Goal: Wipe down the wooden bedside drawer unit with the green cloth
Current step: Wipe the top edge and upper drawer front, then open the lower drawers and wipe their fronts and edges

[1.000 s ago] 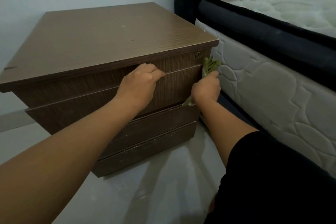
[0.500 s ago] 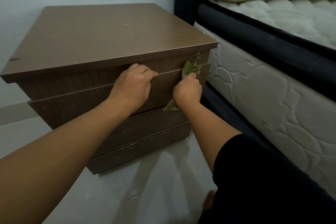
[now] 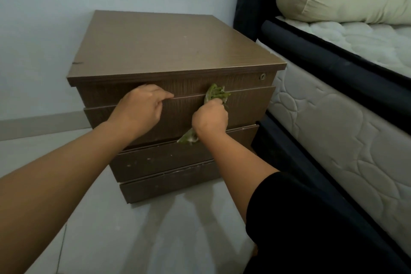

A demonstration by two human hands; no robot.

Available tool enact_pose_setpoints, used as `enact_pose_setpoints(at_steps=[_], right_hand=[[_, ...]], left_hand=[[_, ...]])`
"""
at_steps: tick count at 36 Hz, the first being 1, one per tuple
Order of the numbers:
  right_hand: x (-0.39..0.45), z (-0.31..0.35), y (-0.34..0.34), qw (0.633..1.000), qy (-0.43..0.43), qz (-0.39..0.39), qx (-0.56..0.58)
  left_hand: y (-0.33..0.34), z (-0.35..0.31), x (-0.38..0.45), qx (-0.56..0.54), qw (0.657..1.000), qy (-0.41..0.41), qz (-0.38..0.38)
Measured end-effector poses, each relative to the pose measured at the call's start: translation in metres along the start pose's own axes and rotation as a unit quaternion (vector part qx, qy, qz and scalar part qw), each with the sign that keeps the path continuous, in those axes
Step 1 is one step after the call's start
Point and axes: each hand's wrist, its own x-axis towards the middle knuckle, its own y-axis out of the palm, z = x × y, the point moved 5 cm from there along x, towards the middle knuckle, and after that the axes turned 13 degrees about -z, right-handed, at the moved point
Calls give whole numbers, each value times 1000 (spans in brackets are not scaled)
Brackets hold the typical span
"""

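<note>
The left hand [image 3: 139, 110] grips the top edge of the upper drawer on the drawer unit [image 3: 173, 51], fingers curled. Beside it, the right hand [image 3: 210, 121] is fisted around the green cloth [image 3: 214, 94], bunched upright along the drawer front; it has slid leftward from the right corner near the bed [image 3: 333, 118].

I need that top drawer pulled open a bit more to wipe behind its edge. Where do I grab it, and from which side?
Grip the top edge of the top drawer, hooking fingertips down into the gap under the panel above, coming from the front. The front shows no handle, and the left hand already rests on that lip. Probably stay left of the green cloth held by the right hand.
</note>
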Motion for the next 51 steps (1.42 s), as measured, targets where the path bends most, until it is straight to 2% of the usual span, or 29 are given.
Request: enact_pose_setpoints(at_steps=[14,19,26,31,35,37,41,46,48,51], right_hand=[[-77,55,38,998,-18,52,36],[-108,73,58,994,-35,93,41],[-147,93,85,985,-100,138,16],[-164,98,101,977,-169,128,-32],[-172,99,111,955,-244,149,-83],[-178,98,114,931,-302,176,-109],[-189,90,118,848,-460,198,-171],[-198,80,107,730,-628,122,-240],[-202,79,102,679,-696,75,-219],[-207,80,94,580,-797,-20,-166]], left_hand=[[-54,61,-34,35,995,-96,-8],[-65,75,-45,40,994,-105,0],[-83,90,-60,31,991,-132,-6],[-92,104,-71,32,987,-158,-3],[-97,110,-80,37,984,-176,4],[-98,112,-85,36,981,-189,4],[-100,116,-92,36,976,-215,-3],[-104,119,-100,33,970,-239,-16],[-105,124,-105,31,965,-260,-22],[-102,132,-113,22,957,-289,-27]])
